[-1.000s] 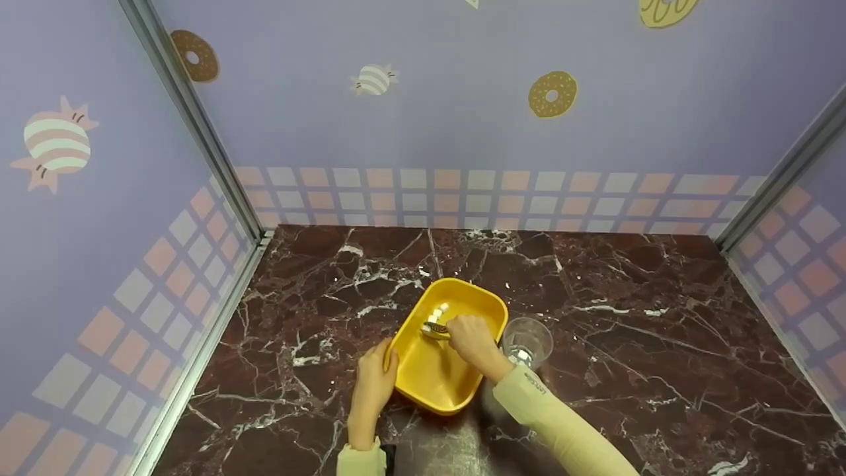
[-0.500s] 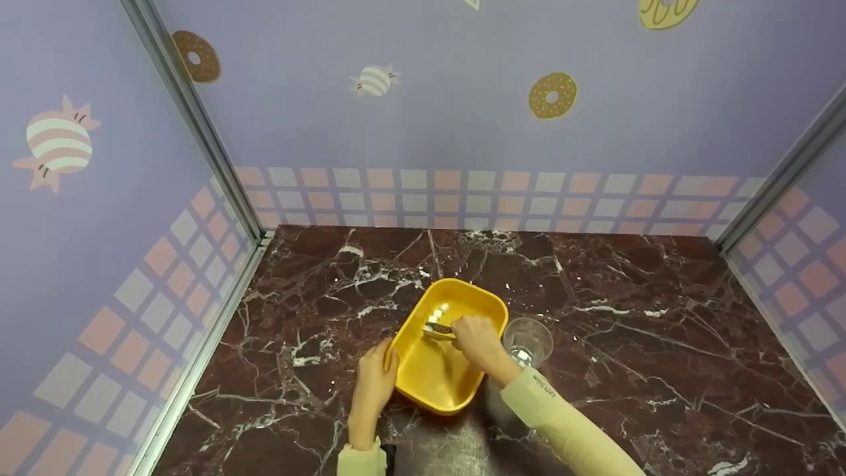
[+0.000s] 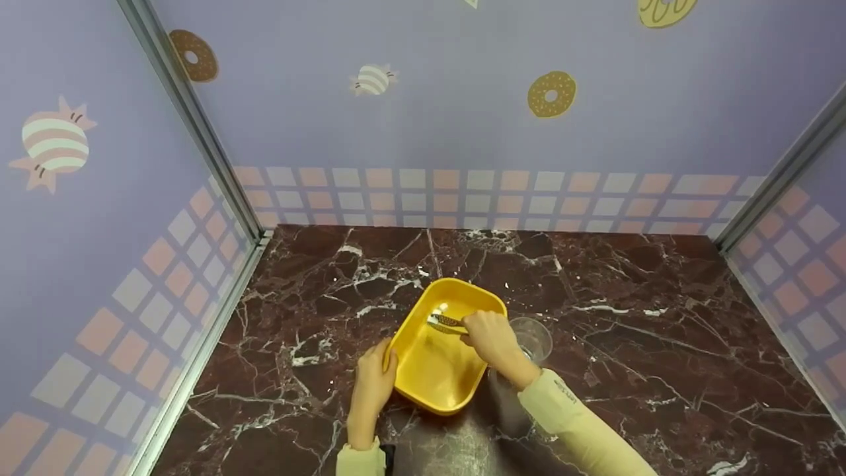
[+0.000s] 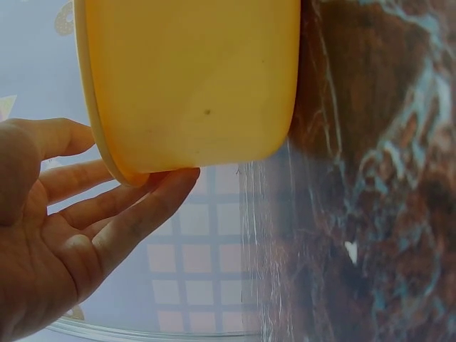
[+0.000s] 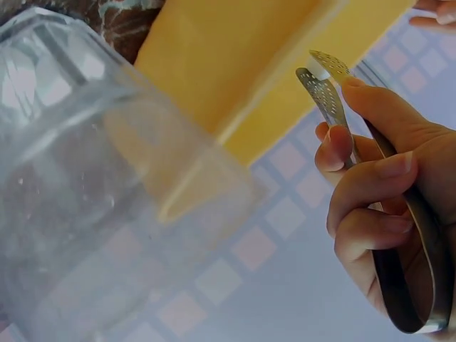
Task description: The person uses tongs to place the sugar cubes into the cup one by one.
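Note:
My left hand (image 3: 373,377) holds the left rim of a yellow plastic tub (image 3: 433,373), thumb on one side and fingers on the other, as the left wrist view shows. My right hand (image 3: 494,338) grips a pair of metal tongs (image 3: 451,324) with perforated tips, which reach over the tub's inside. Between those tips, a small white cube (image 5: 318,69) shows in the right wrist view. Several more white cubes (image 3: 443,307) lie in the far left part of the tub, partly hidden behind the tongs.
A clear drinking glass (image 3: 540,336) stands just right of the tub, partly covered by the right hand; white pieces showed in its bottom earlier. White crumbs dot the dark marble table (image 3: 634,370). Patterned purple walls (image 3: 449,119) enclose the back and sides.
My right hand has shifted right and slightly away from me, and the tongs' two arms now show separately. The left hand and the tub have stayed in place.

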`<state>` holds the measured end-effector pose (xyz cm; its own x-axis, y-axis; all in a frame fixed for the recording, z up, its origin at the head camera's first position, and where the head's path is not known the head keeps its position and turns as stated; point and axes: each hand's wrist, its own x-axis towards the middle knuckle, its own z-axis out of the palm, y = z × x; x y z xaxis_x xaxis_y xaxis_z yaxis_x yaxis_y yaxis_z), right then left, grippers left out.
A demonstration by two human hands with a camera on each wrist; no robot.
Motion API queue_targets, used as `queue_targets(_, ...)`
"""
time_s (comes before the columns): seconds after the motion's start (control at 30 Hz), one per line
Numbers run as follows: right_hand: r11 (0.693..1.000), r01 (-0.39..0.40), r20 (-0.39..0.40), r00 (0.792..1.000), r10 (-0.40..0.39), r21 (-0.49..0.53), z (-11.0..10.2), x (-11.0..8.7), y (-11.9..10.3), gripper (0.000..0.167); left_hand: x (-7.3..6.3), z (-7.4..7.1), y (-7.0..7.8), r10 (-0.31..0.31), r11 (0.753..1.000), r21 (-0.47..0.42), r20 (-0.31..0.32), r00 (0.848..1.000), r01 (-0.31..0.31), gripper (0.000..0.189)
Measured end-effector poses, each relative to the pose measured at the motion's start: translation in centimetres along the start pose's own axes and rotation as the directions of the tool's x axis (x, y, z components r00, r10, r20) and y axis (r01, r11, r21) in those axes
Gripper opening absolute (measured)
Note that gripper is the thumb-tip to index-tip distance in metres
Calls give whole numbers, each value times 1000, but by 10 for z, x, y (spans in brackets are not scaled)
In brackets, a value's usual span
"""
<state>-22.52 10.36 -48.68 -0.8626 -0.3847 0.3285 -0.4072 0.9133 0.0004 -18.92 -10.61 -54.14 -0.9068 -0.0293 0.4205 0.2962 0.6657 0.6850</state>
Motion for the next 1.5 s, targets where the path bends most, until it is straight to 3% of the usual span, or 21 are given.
queue_targets(0.27, 1000, -24, -23, 999, 24, 17, -17, -6, 10, 20, 0, -1, 1, -39, 999, 6, 30, 999, 38, 29)
queue_targets(0.63, 996, -88, 12, 996, 87, 27, -38, -14, 25, 15, 0, 0, 1, -24, 1000, -5, 28, 999, 25, 27)
queue_targets(1.0, 990, -132, -52, 990, 135, 59, -55, -32, 48, 17, 0, 0, 1, -31, 999, 14, 36, 999, 30, 27)
queue_targets(1.5, 980, -185, -73, 979, 190, 68, -68, -61, 75, 17, 0, 0, 2, -33, 999, 11, 41, 999, 33, 28)
